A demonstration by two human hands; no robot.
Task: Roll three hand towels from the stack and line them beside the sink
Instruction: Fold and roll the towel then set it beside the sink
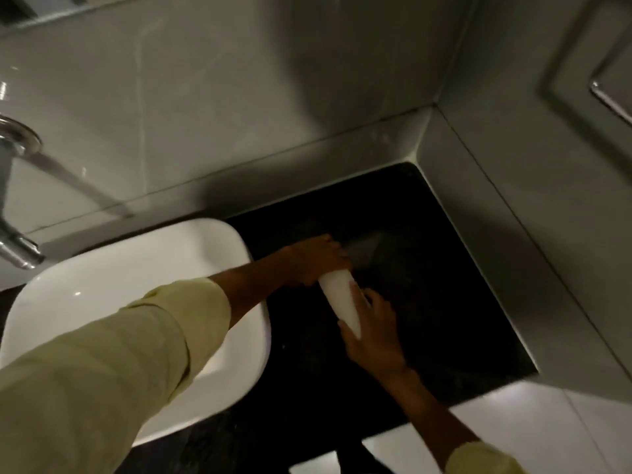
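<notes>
While it lies on the black worktop (427, 268) just to the right of the sink (143, 268), the rolled white towel (342, 302) points from about 11 o'clock to 5 o'clock, a tight cylinder under both hands. At its far end the left hand (316, 260) presses down, its fingers (337, 256) curled over the top of the roll and closed on it. At the near end the right hand (372, 331) cups the roll from the 4 o'clock side, with its fingers (357, 290) wrapped onto the towel's upper surface. Pale yellow sleeves (119, 354) cover both forearms, the left one crossing above the sink's basin. At 9 o'clock, above the sink's far rim, a chrome tap (15, 248) juts from the grey tiled wall (239, 97).
</notes>
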